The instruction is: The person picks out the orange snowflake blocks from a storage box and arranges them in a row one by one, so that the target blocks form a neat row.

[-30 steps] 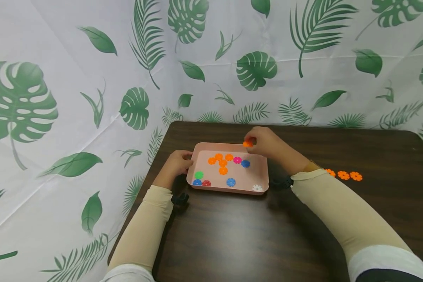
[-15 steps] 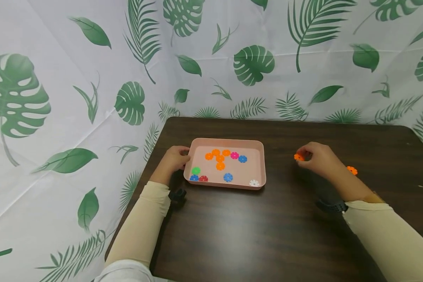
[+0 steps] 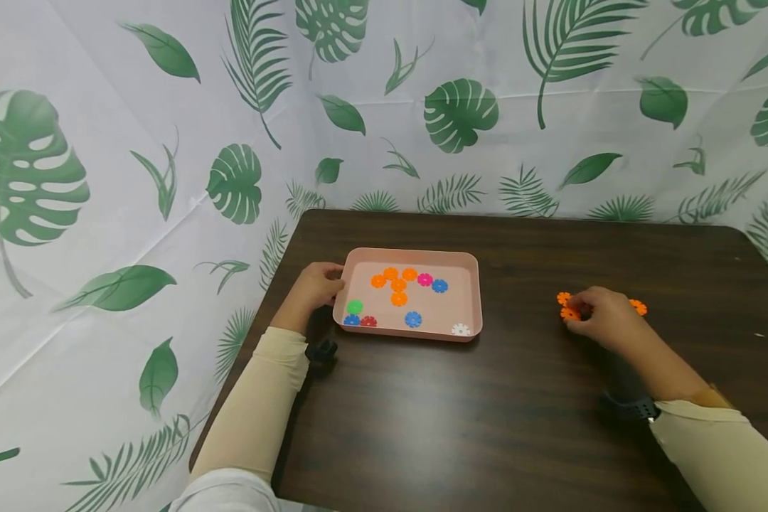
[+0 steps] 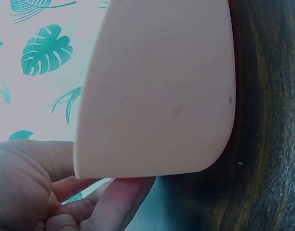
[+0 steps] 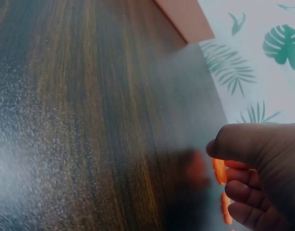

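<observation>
My left hand (image 3: 318, 286) grips the left end of the pink tray (image 3: 476, 288), thumb at its rim and fingers beneath, as the left wrist view shows. My right hand (image 3: 601, 316) is out to the right of the tray, low over the table, pinching an orange snowflake disc (image 3: 569, 314) between thumb and fingers. Right beside it, at the fingertips, shows a second orange disc (image 3: 563, 299). Another orange disc (image 3: 638, 307) peeks out behind the hand. In the right wrist view, orange discs (image 5: 219, 171) appear edge-on by the thumb.
Several orange discs (image 3: 399, 285) cluster in the tray, with a pink disc (image 3: 425, 279), blue disc (image 3: 439, 286), green disc (image 3: 355, 306), red disc (image 3: 368, 321) and white disc (image 3: 461, 330). A leaf-print cloth (image 3: 461, 114) hangs behind the dark wooden table (image 3: 422, 419).
My right hand has carried the orange piece from above the tray's back right corner out to the right, near the orange discs on the table. The left hand stays on the tray.
</observation>
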A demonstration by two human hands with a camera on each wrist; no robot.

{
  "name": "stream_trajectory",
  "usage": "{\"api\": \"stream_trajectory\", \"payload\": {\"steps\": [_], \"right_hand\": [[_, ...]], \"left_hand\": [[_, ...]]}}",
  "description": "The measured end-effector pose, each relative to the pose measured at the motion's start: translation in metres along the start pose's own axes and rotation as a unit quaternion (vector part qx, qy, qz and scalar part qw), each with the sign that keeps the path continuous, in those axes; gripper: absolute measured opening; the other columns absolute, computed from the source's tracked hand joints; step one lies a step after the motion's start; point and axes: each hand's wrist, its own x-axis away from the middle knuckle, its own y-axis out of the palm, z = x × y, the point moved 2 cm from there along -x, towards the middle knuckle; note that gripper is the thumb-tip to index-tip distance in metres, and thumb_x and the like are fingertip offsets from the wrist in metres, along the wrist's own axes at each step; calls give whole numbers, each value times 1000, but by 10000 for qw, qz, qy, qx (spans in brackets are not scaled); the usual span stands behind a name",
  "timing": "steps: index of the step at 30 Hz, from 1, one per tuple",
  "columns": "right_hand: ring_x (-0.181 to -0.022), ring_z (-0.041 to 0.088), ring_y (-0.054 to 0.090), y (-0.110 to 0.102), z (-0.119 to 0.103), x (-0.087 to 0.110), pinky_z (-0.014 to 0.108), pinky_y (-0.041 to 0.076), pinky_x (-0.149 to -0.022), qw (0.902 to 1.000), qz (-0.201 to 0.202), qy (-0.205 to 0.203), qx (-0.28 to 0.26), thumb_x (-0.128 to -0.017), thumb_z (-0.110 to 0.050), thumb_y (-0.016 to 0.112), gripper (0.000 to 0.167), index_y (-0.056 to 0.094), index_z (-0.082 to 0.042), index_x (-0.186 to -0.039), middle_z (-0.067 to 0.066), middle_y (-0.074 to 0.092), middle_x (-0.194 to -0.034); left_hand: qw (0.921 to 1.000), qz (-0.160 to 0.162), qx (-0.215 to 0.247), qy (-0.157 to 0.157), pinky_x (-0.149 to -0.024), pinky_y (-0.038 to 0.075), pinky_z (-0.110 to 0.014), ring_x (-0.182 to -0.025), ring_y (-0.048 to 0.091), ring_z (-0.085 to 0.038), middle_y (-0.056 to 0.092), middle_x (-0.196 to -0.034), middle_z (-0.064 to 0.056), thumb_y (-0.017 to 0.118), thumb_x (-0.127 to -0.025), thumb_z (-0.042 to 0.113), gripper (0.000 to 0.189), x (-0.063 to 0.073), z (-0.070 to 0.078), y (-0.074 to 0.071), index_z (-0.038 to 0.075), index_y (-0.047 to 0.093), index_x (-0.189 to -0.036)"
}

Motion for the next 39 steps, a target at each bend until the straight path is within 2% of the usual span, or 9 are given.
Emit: {"api": "stream_trajectory", "payload": {"steps": [10,21,29,34,39], "right_hand": [[-86,33,63,2,8,-1,55,54,-74,9999,-18,140,18,-86,-23,80,40,71,8,-109,19,66,-98],[-87,33,62,2,9,3,54,53,-74,9997,5,235,29,-86,-24,80,41,70,8,-109,18,65,-97],[-93,37,63,-2,7,2,58,53,-79,9998,57,204,-53,-87,-27,81,45,71,9,-112,21,67,-103],[-101,43,62,-12,0,-2,61,53,-82,9995,126,186,-212,-90,-30,81,49,70,8,-117,26,66,-112],[-103,43,61,-24,-12,-11,62,52,-83,9997,205,41,-147,-92,-32,79,50,69,8,-120,27,65,-115]], "left_hand": [[10000,-19,4,-36,-78,64,-43,-90,73,-29,68,-120,-22,64,-100,12,45,2,2,0,6,59,-145],[10000,32,-62,-2,-78,64,-42,-91,73,-29,68,-121,-21,65,-100,14,46,-1,-1,1,7,59,-145],[10000,54,-64,-1,-77,64,-42,-90,74,-29,68,-119,-21,65,-100,13,45,-1,-1,1,6,60,-145],[9999,78,-85,-27,-77,64,-42,-90,74,-29,68,-120,-21,65,-100,14,46,0,0,1,7,60,-145],[9999,89,-89,-41,-78,64,-42,-92,74,-29,68,-121,-20,65,-100,14,45,0,1,3,8,60,-144]]}}
